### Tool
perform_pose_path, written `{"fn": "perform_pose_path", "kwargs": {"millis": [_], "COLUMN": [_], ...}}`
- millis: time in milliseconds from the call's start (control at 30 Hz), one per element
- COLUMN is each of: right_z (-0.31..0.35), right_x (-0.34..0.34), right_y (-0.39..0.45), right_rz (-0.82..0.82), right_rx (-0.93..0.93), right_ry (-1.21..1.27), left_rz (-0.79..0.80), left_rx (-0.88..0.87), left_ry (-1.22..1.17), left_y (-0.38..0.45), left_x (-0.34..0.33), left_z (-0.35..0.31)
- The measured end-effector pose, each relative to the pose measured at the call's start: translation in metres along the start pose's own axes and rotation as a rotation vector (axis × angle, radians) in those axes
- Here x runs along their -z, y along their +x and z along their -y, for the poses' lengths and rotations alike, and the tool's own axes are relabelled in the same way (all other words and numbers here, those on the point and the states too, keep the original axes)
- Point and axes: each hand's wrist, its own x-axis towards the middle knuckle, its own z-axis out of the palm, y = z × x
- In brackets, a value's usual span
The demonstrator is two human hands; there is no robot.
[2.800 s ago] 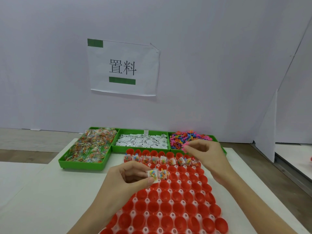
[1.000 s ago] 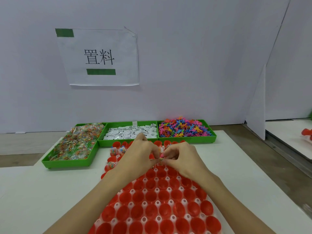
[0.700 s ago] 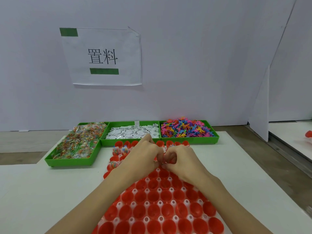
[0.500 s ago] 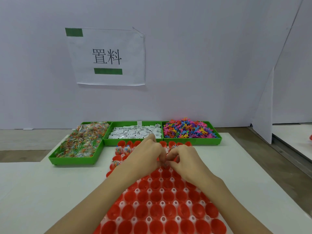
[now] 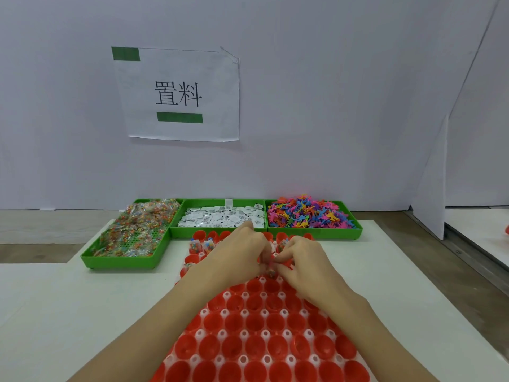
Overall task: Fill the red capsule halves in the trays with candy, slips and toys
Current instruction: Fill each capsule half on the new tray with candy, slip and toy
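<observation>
On the wall ahead of us hangs a white paper sign (image 5: 180, 95) printed with the characters 置料, with a green strip at its top left corner and another under the writing. Below it, three green bins stand in a row at the far edge of the white desk (image 5: 55, 312): the left bin (image 5: 124, 260) holds clear packets of coloured candy, the middle bin (image 5: 217, 232) holds white printed slips whose marks are too small to read, and the right bin (image 5: 316, 234) holds a heap of small plastic toys in pink, blue, orange and yellow. A white tag stands at the middle bin's back rim.

The tray of red capsule halves (image 5: 261, 343) lies on the desk just before the bins and reaches toward us. A few far-left halves hold candy packets (image 5: 202, 246). Our left hand (image 5: 237, 257) and right hand (image 5: 303, 260) meet over the far rows, fingers curled and fingertips together, pinching something small that we cannot make out. The hands hide the halves beneath them.
</observation>
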Motion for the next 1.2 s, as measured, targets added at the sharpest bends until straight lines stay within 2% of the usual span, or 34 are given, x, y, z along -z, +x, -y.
{"fn": "perform_pose_path", "kwargs": {"millis": [267, 367, 467, 600, 667, 733, 833, 967, 1067, 1200], "right_z": [-0.006, -0.011, -0.014, -0.014, -0.014, -0.013, -0.012, -0.010, -0.010, -0.011], "right_x": [0.011, 0.014, 0.016, 0.018, 0.018, 0.017, 0.016, 0.014, 0.013, 0.012], "right_y": [-0.005, -0.009, -0.012, -0.014, -0.015, -0.014, -0.014, -0.014, -0.015, -0.015], "right_rz": [-0.153, -0.178, -0.184, -0.187, -0.183, -0.185, -0.181, -0.172, -0.174, -0.177], "right_rx": [-0.081, -0.132, -0.142, -0.137, -0.137, -0.138, -0.135, -0.131, -0.121, -0.118], "right_ry": [0.165, 0.264, 0.346, 0.391, 0.392, 0.401, 0.404, 0.399, 0.396, 0.390], "left_rz": [-0.095, -0.150, -0.229, -0.349, -0.307, -0.188, -0.093, -0.164, -0.174, -0.181], "left_rx": [-0.041, 0.014, 0.172, 0.506, 0.661, 0.738, 0.750, 0.715, 0.693, 0.672], "left_ry": [0.095, 0.060, 0.031, 0.110, 0.165, 0.175, 0.063, 0.020, 0.053, -0.035], "left_y": [-0.011, -0.021, -0.032, -0.051, -0.069, -0.088, -0.109, -0.119, -0.118, -0.117], "left_x": [0.002, 0.006, 0.012, 0.017, 0.021, 0.024, 0.026, 0.028, 0.026, 0.021], "left_z": [0.000, 0.009, 0.040, 0.115, 0.155, 0.187, 0.212, 0.221, 0.217, 0.212]}}
